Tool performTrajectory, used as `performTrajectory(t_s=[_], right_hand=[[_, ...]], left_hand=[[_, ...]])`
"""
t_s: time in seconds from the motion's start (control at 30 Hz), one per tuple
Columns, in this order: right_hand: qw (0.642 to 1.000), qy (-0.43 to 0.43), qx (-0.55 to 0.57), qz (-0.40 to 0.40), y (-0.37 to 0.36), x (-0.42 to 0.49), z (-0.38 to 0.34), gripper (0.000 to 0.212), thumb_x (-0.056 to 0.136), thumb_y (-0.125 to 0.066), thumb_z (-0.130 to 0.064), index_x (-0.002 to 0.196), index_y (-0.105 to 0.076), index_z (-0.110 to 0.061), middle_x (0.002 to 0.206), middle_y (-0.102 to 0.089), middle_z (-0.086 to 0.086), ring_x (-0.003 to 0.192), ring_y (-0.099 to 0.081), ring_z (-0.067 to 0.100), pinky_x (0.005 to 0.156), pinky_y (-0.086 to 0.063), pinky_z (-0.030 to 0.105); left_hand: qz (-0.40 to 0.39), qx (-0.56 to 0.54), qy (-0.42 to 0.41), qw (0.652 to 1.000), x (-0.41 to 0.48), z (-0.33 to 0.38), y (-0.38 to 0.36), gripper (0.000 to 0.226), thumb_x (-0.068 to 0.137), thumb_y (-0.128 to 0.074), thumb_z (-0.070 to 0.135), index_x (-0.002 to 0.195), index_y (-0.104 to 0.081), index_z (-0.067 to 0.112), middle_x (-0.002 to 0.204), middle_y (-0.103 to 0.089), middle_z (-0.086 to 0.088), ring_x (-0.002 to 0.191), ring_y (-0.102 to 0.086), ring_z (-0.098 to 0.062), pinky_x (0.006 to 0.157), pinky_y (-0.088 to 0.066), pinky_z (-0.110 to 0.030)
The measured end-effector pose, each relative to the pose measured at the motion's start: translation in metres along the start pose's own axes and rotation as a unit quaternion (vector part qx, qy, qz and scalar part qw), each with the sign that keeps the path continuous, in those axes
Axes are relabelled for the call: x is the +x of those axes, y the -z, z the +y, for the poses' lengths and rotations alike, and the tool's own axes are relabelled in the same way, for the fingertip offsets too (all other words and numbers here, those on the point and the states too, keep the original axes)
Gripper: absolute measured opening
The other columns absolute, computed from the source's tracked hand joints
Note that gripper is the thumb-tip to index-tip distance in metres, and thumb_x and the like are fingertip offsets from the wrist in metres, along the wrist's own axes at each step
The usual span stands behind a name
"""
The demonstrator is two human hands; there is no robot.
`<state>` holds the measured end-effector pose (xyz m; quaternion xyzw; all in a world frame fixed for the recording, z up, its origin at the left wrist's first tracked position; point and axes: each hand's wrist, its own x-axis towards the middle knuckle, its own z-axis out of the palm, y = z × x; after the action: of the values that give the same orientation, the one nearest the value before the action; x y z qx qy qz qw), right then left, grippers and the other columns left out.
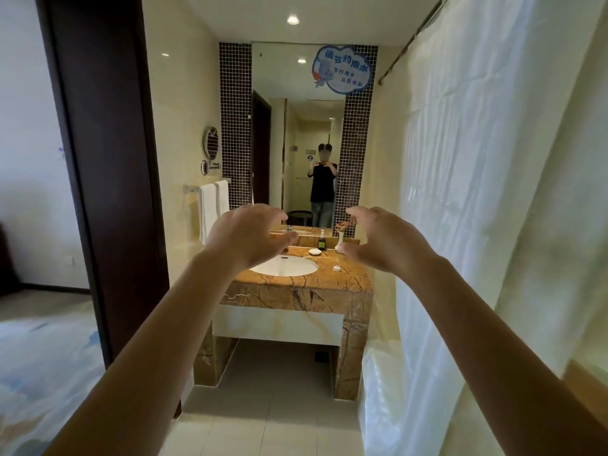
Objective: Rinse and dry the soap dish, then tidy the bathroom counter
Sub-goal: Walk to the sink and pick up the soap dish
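Ahead stands a brown marble counter (296, 284) with a white oval sink (286, 267). A small white soap dish (315, 252) lies behind the sink, near a dark pump bottle (322, 242) and a white vase (339, 240) of dried flowers. A small white round thing (336, 268) lies right of the sink. My left hand (250, 235) and my right hand (381, 240) are both raised in front of me, fingers spread and curved, holding nothing, well short of the counter.
A white towel (212, 205) hangs on a rail left of the counter. A large mirror (297, 136) shows a person's reflection. A white shower curtain (487, 225) fills the right side. A dark door frame (102, 159) stands left. Tiled floor leads to the counter.
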<state>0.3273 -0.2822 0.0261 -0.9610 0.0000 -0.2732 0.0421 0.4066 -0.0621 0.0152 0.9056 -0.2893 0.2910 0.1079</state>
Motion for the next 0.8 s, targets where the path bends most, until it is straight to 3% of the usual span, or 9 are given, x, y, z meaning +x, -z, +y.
performTrajectory(t_s=[0.27,0.57,0.8], right_hand=[[0.999,0.023,-0.022,0.016,-0.035,0.084,0.026,0.075,0.080,-0.057,-0.056,0.143,-0.033,-0.024,0.133,-0.055,0.006,0.112,-0.057,0.024,0.087,-0.046,0.038],[0.999,-0.002,-0.024,-0.024,-0.084,0.150,0.049,0.073,0.081,-0.058,-0.054,0.144,-0.033,-0.026,0.147,-0.044,0.003,0.129,-0.047,0.025,0.100,-0.042,0.046],[0.999,-0.010,-0.035,-0.011,-0.128,0.220,0.058,0.073,0.080,-0.057,-0.057,0.142,-0.036,-0.026,0.141,-0.050,0.003,0.123,-0.052,0.024,0.097,-0.046,0.044]], left_hand=[[0.024,0.004,0.002,1.000,0.077,-0.033,-0.046,0.058,0.083,-0.038,0.066,0.125,-0.053,0.028,0.125,-0.062,0.003,0.113,-0.057,-0.019,0.084,-0.046,-0.039],[-0.002,-0.026,-0.010,1.000,0.145,-0.059,-0.092,0.059,0.086,-0.039,0.063,0.130,-0.050,0.027,0.133,-0.057,0.001,0.121,-0.052,-0.019,0.091,-0.044,-0.041],[0.012,-0.026,-0.031,0.999,0.205,-0.107,-0.143,0.059,0.084,-0.040,0.065,0.127,-0.053,0.027,0.126,-0.062,0.002,0.111,-0.058,-0.018,0.079,-0.047,-0.034]])
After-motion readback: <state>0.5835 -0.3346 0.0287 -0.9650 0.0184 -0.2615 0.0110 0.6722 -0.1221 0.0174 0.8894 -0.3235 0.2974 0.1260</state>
